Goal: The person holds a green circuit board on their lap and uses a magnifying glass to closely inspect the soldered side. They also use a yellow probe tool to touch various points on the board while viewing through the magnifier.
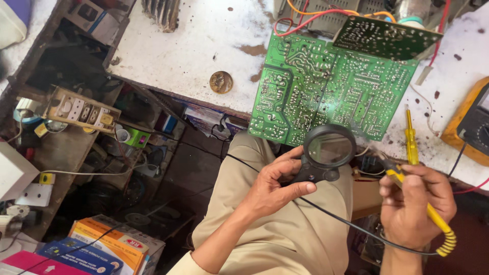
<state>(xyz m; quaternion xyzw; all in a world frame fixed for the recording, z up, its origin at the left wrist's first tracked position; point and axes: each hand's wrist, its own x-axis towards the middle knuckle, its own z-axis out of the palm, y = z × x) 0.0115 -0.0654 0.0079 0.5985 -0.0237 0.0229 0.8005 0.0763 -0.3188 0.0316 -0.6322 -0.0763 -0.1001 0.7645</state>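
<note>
Green circuit board (pixel 331 86), solder side up, is laid on the white worktop (pixel 193 46), its near edge overhanging. A black magnifying glass (pixel 328 150) is gripped by its handle in the left hand (pixel 277 188), the lens held over the board's near edge. A yellow-handled soldering iron (pixel 415 196) is clasped in the right hand (pixel 415 203); a yellow screwdriver (pixel 409 135) and a yellow-cased meter (pixel 471 125) are noted beside the board.

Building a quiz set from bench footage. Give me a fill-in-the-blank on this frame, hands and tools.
1. The left hand holds a black ____ over the lower edge of the circuit board.
2. The circuit board is ____ in colour, solder side up.
3. The right hand grips a probe whose handle is ____.
4. A yellow screwdriver lies on the ____ bench top, right of the board.

Missing words: magnifying glass; green; yellow; white
</note>
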